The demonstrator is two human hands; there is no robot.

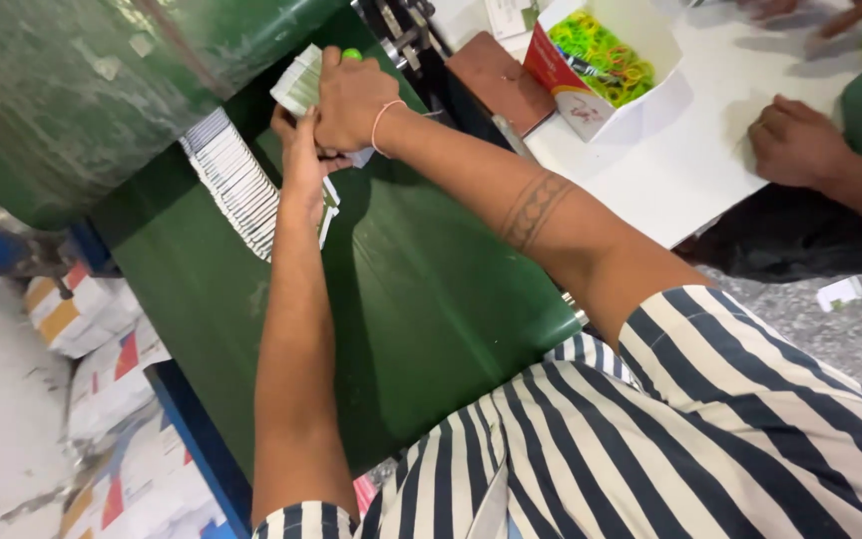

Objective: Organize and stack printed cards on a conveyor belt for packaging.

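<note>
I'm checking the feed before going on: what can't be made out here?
- Head view: right hand covers most of the stack of flat packets.
- Left hand palm faces away; its grip is hidden.
- Co-worker's far hand is cut by the top edge.
- Rubber bands in the box: too small to count.

Packing workshop: green conveyor belt (421,289), stacked cartons (112,379), rubber-band box (601,60).
</note>
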